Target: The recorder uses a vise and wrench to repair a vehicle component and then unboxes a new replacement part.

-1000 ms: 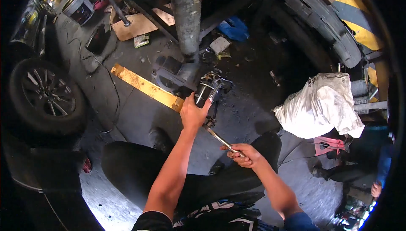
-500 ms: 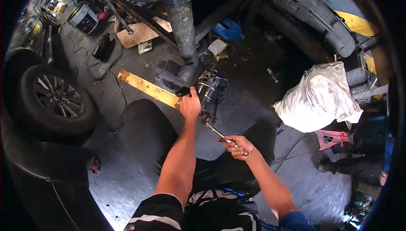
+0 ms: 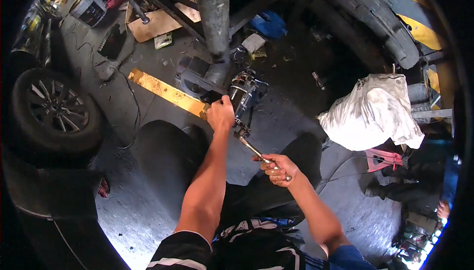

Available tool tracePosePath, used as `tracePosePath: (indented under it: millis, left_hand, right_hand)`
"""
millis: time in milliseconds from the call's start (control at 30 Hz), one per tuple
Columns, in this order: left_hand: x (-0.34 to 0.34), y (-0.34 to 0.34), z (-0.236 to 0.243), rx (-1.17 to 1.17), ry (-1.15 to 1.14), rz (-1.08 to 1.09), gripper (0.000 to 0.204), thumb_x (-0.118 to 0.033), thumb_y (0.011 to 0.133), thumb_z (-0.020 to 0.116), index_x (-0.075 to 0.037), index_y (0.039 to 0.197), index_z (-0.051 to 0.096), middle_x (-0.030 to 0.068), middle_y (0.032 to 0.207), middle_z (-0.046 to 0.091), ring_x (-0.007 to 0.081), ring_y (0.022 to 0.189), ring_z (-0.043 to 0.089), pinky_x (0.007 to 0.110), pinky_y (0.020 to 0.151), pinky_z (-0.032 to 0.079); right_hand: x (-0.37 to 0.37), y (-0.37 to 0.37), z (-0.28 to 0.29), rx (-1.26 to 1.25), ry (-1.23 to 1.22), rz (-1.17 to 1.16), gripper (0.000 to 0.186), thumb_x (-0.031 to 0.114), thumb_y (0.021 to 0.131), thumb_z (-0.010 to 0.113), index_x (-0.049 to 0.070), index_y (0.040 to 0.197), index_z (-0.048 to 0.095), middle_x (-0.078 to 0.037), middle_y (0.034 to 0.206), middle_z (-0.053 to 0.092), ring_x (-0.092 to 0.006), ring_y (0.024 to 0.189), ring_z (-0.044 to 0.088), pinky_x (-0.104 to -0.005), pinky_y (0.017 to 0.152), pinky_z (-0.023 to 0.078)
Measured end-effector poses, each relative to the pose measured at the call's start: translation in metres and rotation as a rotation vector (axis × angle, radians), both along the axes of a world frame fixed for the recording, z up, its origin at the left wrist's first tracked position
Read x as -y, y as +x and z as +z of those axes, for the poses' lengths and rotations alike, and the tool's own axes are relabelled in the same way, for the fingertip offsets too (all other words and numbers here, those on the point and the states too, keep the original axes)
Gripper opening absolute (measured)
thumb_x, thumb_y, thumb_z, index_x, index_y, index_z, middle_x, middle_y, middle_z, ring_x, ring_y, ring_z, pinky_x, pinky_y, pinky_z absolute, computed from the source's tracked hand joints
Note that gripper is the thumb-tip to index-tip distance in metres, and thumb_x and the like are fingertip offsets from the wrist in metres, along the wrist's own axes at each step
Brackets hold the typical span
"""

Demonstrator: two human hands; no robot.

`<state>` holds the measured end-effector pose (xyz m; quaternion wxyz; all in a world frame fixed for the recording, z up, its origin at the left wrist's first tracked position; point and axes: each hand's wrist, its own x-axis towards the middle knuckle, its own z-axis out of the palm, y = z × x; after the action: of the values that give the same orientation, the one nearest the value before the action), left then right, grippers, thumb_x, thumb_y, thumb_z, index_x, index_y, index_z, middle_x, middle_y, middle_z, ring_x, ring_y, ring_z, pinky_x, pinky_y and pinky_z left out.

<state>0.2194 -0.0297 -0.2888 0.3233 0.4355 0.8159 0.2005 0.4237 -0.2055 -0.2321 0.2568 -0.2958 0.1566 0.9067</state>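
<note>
My left hand [image 3: 220,113] is closed at the left side of a black-and-metal cylindrical assembly [image 3: 243,92], gripping it beside a dark cast base [image 3: 197,75]; its fingertips are mostly hidden. A long yellow bar [image 3: 163,87] lies on the floor, its right end under that hand. My right hand [image 3: 279,170] is wrapped round the handle of a long chrome wrench [image 3: 252,148], whose head meets the lower end of the assembly. My bent legs are beneath both forearms.
Steel post [image 3: 212,18] ahead. Wheel [image 3: 59,107] at left; bucket [image 3: 88,7] and cardboard [image 3: 153,25] behind. At right are a white covered bundle [image 3: 368,117], pink stand [image 3: 382,160] and another person's hand [image 3: 442,209] and legs. Blue plastic item [image 3: 269,24] at back.
My left hand has shifted from the top of the cylinder to its left side. My right hand and the wrench handle sit slightly higher in the picture, and the view has shifted slightly.
</note>
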Motion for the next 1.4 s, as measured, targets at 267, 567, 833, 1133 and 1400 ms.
tracePosePath:
  millis: [267, 567, 833, 1133, 1400]
  left_hand:
    - [0.000, -0.006, -0.001, 0.006, 0.008, -0.024, 0.063, -0.047, 0.099, 0.039, 0.002, 0.106, 0.079, 0.0335, 0.109, 0.072, 0.0530, 0.107, 0.068, 0.057, 0.101, 0.049]
    - [0.003, -0.010, -0.007, 0.088, 0.068, 0.002, 0.066, -0.046, 0.100, 0.037, 0.006, 0.099, 0.076, 0.0350, 0.106, 0.071, 0.0546, 0.106, 0.066, 0.057, 0.100, 0.047]
    - [0.000, 0.005, -0.001, 0.068, -0.004, -0.015, 0.064, -0.051, 0.098, 0.042, 0.000, 0.114, 0.078, 0.0347, 0.113, 0.071, 0.0526, 0.112, 0.066, 0.055, 0.103, 0.048]
    - [-0.007, -0.017, -0.017, 0.373, -0.007, -0.140, 0.078, -0.064, 0.102, 0.043, 0.005, 0.121, 0.073, 0.0331, 0.120, 0.071, 0.0512, 0.120, 0.063, 0.053, 0.106, 0.045]
    - [-0.008, -0.008, 0.000, 0.085, -0.072, -0.230, 0.075, -0.060, 0.106, 0.035, 0.001, 0.125, 0.073, 0.0339, 0.124, 0.069, 0.0522, 0.122, 0.061, 0.055, 0.109, 0.044]
  right_hand:
    - [-0.006, -0.011, 0.013, 0.028, -0.049, -0.007, 0.030, 0.021, 0.111, 0.048, -0.001, 0.128, 0.055, 0.004, 0.067, 0.048, -0.0018, 0.038, 0.040, -0.0201, 0.029, 0.035]
    - [-0.006, -0.013, 0.020, 0.011, -0.073, -0.030, 0.028, 0.021, 0.111, 0.047, -0.001, 0.125, 0.056, 0.004, 0.066, 0.047, -0.0034, 0.037, 0.039, -0.0208, 0.029, 0.036]
    - [0.001, 0.010, 0.001, -0.176, -0.027, -0.090, 0.033, 0.018, 0.110, 0.047, -0.002, 0.135, 0.054, -0.003, 0.081, 0.059, -0.0042, 0.045, 0.046, -0.0200, 0.034, 0.040]
    - [0.020, -0.010, 0.048, 0.471, 0.223, -0.572, 0.044, 0.027, 0.104, 0.056, -0.001, 0.137, 0.056, -0.021, 0.127, 0.065, -0.0357, 0.129, 0.059, -0.0470, 0.113, 0.046]
    - [0.036, -0.028, 0.040, 0.544, 0.271, -1.008, 0.041, 0.043, 0.104, 0.053, 0.010, 0.081, 0.062, -0.005, 0.070, 0.058, -0.0246, 0.070, 0.058, -0.0462, 0.095, 0.049]
